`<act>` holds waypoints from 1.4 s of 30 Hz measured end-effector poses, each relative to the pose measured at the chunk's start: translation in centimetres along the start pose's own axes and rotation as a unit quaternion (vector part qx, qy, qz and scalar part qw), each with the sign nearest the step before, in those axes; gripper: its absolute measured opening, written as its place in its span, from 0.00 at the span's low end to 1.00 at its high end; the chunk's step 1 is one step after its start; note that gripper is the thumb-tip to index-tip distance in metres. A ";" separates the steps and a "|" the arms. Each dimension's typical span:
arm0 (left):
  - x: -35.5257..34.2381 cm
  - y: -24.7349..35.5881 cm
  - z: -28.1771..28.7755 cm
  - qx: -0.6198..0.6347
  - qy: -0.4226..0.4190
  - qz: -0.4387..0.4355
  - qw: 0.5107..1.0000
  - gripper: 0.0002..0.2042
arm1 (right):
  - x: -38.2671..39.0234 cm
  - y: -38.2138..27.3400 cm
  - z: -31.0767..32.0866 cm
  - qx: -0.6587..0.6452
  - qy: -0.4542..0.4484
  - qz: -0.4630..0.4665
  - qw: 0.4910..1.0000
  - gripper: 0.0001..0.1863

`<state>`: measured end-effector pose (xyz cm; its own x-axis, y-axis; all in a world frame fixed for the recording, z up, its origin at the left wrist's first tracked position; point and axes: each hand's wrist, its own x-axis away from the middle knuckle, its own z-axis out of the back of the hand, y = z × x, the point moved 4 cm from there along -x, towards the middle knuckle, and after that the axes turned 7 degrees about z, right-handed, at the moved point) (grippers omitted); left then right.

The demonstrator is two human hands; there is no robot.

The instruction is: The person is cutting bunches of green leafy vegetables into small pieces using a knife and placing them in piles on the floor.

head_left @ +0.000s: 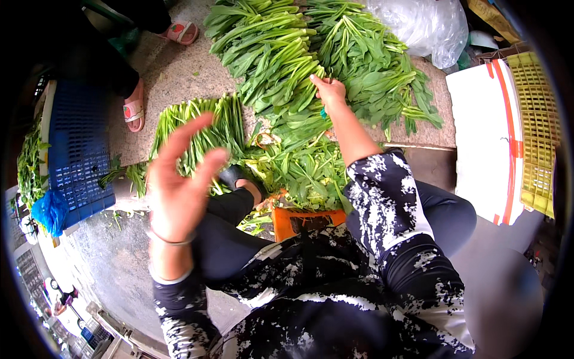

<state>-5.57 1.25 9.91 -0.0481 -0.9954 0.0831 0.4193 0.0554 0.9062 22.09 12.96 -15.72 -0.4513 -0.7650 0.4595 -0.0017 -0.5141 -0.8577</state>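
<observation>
My left hand (179, 179) is raised in front of me, blurred, with thumb and fingers apart and nothing in it. Farther off, my right hand (330, 94) reaches to the edge of a large pile of leafy green vegetables (263, 54). Its fingers are bent closed, and a small dark piece and a teal bit show beside them; what it grips is too small to make out. Right of that hand spreads a second heap of greens (371, 78). Below my left hand's fingertips lies a neat row of cut stalks (203, 122). Loose leaves (305, 173) are strewn nearer to me.
An orange plastic piece (287, 224) sits between my legs. A blue crate (78, 149) with a blue bag (51, 212) stands left. On the right are a white foam box (484, 143), a yellow crate (538, 131) and clear plastic bags (427, 27). Another person's pink slippers (134, 110) show upper left.
</observation>
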 end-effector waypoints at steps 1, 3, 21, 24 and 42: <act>0.1 1.0 -2.0 -0.041 -0.032 -0.059 0.997 0.18 | -0.1 0.1 -0.4 -0.022 -0.004 0.006 1.000 0.16; -0.8 -1.7 -5.9 0.021 -0.093 -0.040 0.995 0.15 | 1.2 -0.1 -0.1 -0.090 0.014 0.031 0.995 0.14; -3.6 -7.2 -16.2 0.225 -0.257 0.126 0.932 0.11 | 15.9 -1.9 7.6 -0.002 -0.164 0.196 0.967 0.20; -3.0 -7.1 -15.9 0.128 -0.235 0.089 0.959 0.11 | 17.3 -2.4 8.0 -0.057 -0.242 0.185 0.951 0.26; -2.0 -7.4 -15.8 0.087 -0.347 0.158 0.920 0.08 | 18.8 -1.1 7.8 -0.121 -0.351 0.130 0.919 0.19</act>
<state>5.77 1.57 -3.55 -0.5407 -0.6412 0.5445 0.3635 0.4056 0.8387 20.55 -3.93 -4.36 0.2229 -0.9551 0.1951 -0.2124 -0.2429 -0.9465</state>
